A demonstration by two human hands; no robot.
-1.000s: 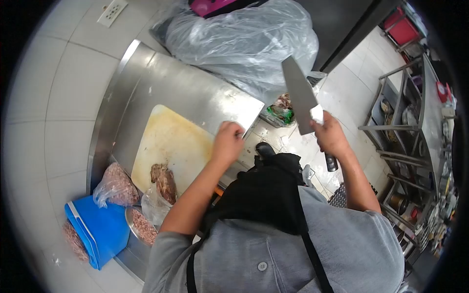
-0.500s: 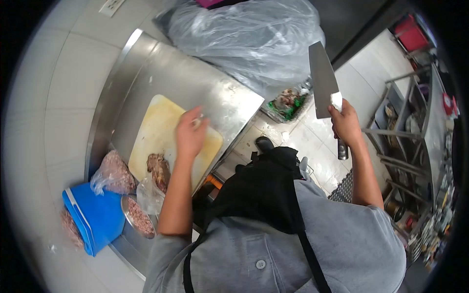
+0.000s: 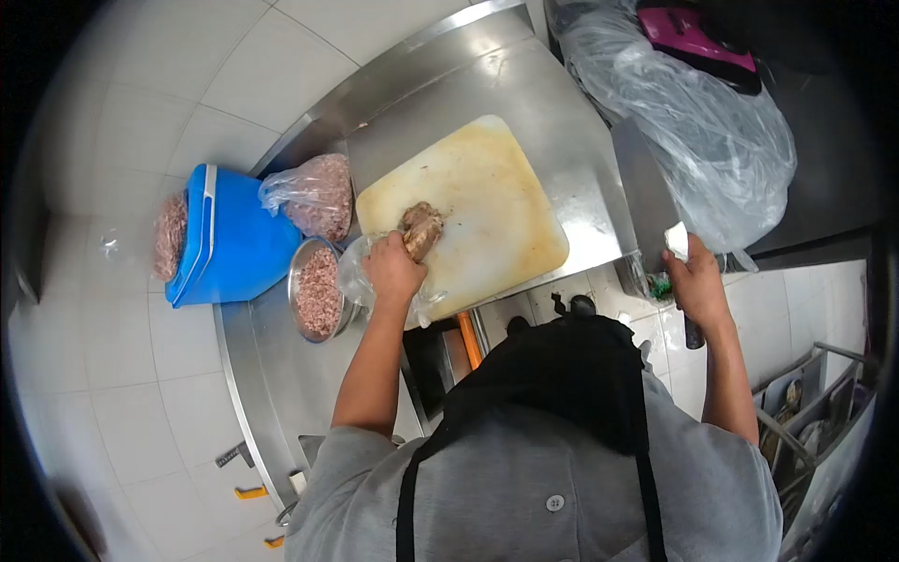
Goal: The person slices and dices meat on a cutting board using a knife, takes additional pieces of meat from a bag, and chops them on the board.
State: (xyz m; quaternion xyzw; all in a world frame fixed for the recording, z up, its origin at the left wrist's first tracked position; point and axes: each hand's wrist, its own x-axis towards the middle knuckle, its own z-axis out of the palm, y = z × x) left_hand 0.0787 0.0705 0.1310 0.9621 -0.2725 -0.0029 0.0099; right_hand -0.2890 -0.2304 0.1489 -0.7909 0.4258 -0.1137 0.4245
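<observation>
A browned piece of meat [image 3: 423, 230] lies on the yellowed white cutting board [image 3: 506, 206]. My left hand [image 3: 393, 269] grips its near end, fingers curled over it, with a clear plastic bag [image 3: 352, 273] beside and partly under the hand. Off the board to the right, my right hand [image 3: 700, 288] is closed around the dark handle of a large cleaver [image 3: 646, 173], its broad blade pointing away from me. Something small and white [image 3: 676, 241] shows at the blade's heel by my fingers; its kind is unclear.
Left of the board are a bag of ground meat [image 3: 323, 195], a metal bowl of ground meat [image 3: 318, 295] and a blue cooler-like container [image 3: 234, 234]. A large clear plastic bag [image 3: 693, 122] is at right. The steel counter [image 3: 459, 89] has a raised back edge.
My left hand has come down onto the meat, which now sits further onto the board. My right hand still holds the cleaver. The view has turned toward the counter.
</observation>
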